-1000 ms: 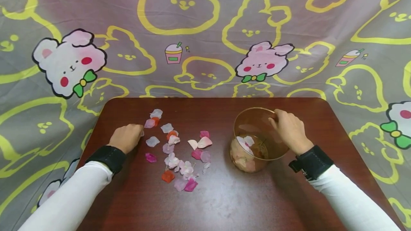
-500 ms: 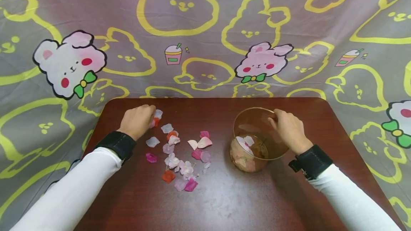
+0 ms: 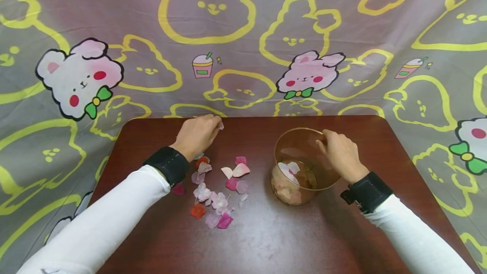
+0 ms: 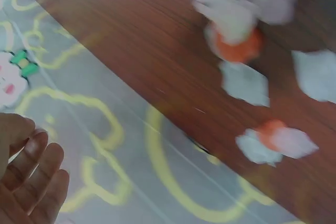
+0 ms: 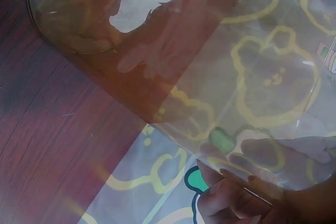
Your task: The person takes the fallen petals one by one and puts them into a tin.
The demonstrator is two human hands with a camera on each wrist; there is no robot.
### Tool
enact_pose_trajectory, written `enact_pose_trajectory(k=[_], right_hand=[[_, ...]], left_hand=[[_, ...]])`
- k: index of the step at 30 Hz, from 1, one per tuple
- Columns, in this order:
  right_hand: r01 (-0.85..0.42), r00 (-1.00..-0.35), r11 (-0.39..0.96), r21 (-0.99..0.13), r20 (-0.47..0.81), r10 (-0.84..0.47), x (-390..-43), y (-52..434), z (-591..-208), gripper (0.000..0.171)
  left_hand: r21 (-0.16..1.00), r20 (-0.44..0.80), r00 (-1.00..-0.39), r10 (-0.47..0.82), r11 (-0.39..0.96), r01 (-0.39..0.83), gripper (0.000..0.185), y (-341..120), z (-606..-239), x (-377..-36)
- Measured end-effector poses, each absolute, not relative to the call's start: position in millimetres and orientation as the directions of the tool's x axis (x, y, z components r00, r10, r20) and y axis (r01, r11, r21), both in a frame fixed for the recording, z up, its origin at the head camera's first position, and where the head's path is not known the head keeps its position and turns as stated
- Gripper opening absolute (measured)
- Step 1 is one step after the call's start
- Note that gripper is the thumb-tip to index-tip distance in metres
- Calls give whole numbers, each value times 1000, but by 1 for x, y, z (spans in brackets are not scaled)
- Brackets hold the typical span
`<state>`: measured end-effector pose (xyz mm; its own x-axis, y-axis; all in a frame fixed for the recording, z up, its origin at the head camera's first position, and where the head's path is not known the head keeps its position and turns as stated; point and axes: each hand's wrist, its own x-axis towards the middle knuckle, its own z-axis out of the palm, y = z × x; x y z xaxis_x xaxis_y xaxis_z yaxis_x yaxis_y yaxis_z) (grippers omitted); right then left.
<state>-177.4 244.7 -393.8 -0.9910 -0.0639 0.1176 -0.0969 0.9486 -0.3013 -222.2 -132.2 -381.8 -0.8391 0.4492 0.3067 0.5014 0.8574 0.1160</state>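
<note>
The clear cup (image 3: pixel 304 166), petals at its bottom, stands right of table centre, its rim pinched at 2 o'clock by the right hand (image 3: pixel 340 153). At 9 o'clock lie scattered petals (image 3: pixel 218 185)—the left hand (image 3: pixel 198 134) pinches one pale petal (image 3: pixel 220 125) beside the table's (image 3: pixel 266 240) far edge; bare wood lies nearer.

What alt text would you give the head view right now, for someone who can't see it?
A left hand holds a pale petal above a brown table, while the right hand grips the rim of a clear cup partly filled with petals. More loose petals lie between them; a cartoon cloth hangs behind.
</note>
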Motion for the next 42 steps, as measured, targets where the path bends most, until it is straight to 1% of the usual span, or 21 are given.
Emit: enact_pose_trajectory(k=[5, 16, 19, 23, 25, 28, 36, 42], right_hand=[[-94, -991, 950, -296, 121, -60, -178, 246, -394, 19], [-95, -990, 949, -302, 124, -59, -177, 246, -394, 20], [-96, -990, 947, -306, 130, -58, -177, 246, -394, 20], [-99, -989, 946, -310, 131, -60, -177, 246, -394, 22], [-98, -990, 946, -309, 131, -60, -177, 245, -394, 24], [-97, -989, 947, -306, 133, -58, -177, 245, -395, 24], [-101, -989, 948, -304, 134, -62, -176, 245, -394, 23], [-105, -989, 948, -300, 132, -68, -176, 245, -394, 20]], left_hand=[[136, 359, -778, 515, 796, 589, 6, -97, -371, -216], [69, 409, -628, 662, 664, 745, 7, -23, -359, -180], [41, 360, -585, 727, 614, 788, 9, -6, -356, -169], [17, 206, -540, 816, 549, 836, 15, 10, -355, -158], [28, 141, -531, 836, 532, 846, 15, 15, -355, -155], [60, 96, -526, 845, 523, 850, 13, 20, -356, -153], [100, 73, -530, 845, 522, 847, 11, 22, -357, -155], [107, 56, -561, 826, 553, 826, 12, 19, -353, -156]])
